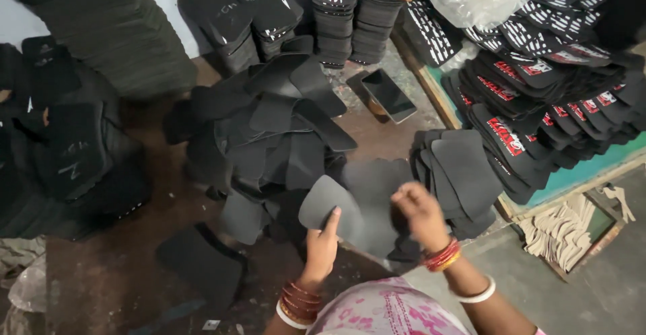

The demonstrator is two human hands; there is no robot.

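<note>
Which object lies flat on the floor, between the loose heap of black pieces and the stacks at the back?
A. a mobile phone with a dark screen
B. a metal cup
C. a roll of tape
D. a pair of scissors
A: a flat mobile phone with a dark screen lies on the floor, beyond the loose heap of black pieces and in front of the stacks at the back.

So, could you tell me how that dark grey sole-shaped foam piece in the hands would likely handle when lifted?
The dark grey sole-shaped foam piece looks thin, so probably light. The left hand props it by one edge without obvious sagging, suggesting some stiffness. Its matte surface seems unlikely to slip.
</note>
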